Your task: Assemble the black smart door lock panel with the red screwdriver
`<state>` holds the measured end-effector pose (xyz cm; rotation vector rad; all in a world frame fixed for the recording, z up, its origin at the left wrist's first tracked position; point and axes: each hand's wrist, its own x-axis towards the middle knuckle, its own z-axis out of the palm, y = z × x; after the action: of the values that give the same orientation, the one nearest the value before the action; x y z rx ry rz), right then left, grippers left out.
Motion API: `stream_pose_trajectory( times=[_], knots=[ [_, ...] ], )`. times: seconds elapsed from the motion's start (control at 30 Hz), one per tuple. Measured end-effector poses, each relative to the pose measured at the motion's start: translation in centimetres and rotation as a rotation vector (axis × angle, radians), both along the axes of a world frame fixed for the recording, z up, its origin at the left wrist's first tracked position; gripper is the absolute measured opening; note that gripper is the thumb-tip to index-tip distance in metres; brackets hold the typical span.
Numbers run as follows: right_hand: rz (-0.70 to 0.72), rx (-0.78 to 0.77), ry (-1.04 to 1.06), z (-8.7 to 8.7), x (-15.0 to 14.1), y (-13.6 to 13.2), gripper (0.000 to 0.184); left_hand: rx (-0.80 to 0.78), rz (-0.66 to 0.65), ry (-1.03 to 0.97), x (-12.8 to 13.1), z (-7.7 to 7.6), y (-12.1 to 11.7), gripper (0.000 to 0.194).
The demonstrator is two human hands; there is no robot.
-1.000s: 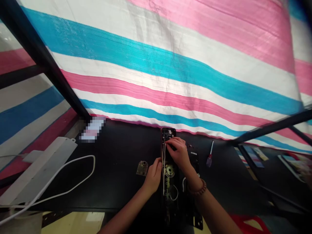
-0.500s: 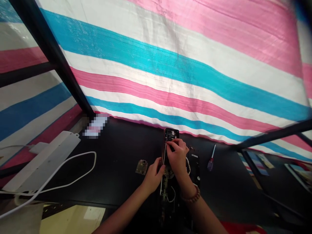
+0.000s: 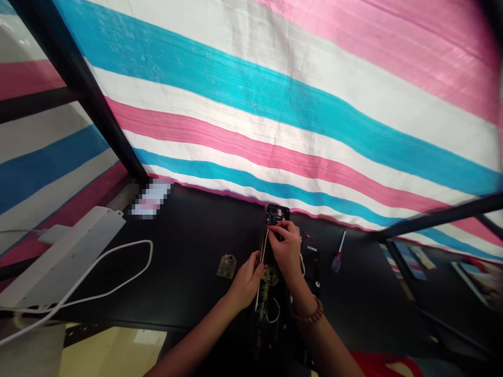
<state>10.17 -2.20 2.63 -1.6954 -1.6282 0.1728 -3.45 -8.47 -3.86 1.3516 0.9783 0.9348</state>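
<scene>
A long black lock panel (image 3: 271,293) lies open on the black table (image 3: 188,262), its brass parts and white wires showing. My left hand (image 3: 247,283) grips the panel's left edge with curled fingers. My right hand (image 3: 286,246) is closed in a pinch on a white wire near the panel's far end (image 3: 277,213). A bead bracelet (image 3: 310,313) circles my right wrist.
A small brass plate (image 3: 227,266) lies left of the panel. A second black cover (image 3: 311,256) and a red-handled screwdriver (image 3: 338,253) lie to its right. A white power strip (image 3: 63,256) with a looped cable (image 3: 118,272) sits far left. A striped tarp (image 3: 275,104) hangs behind.
The view has shifted slightly. My right hand stays pinched at the panel's far end and my left hand keeps its hold on the left edge.
</scene>
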Motion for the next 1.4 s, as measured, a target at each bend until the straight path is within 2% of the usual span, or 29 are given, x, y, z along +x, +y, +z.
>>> stream_pose_trajectory(
  times=[0.3,0.43,0.57,0.73,0.9,1.1,1.4],
  knots=[
    [-0.049,-0.104,-0.199,1.5,-0.7,0.0,0.015,0.019,-0.002,-0.026,0.0,-0.1,0.0,0.04],
    [0.016,-0.147,-0.284,2.5,-0.6,0.6,0.015,0.023,-0.004,-0.025,-0.1,0.1,0.0,0.039],
    [0.098,-0.203,-0.262,3.1,0.1,1.2,0.014,0.014,-0.01,-0.026,-0.2,0.4,0.0,0.038],
    [0.147,-0.185,-0.134,2.8,0.8,1.0,0.012,0.008,0.001,-0.023,-0.1,0.2,0.0,0.039],
    [0.077,-0.236,-0.142,2.9,0.4,0.6,0.011,0.005,-0.002,-0.04,0.0,-0.2,0.1,0.041],
    [0.033,-0.328,-0.226,3.3,-0.2,1.2,0.015,-0.007,0.01,-0.038,0.2,-0.6,0.3,0.041],
    [0.04,-0.265,-0.167,1.9,-0.4,1.0,0.012,0.035,0.004,-0.029,0.1,-0.6,0.0,0.038]
  ],
)
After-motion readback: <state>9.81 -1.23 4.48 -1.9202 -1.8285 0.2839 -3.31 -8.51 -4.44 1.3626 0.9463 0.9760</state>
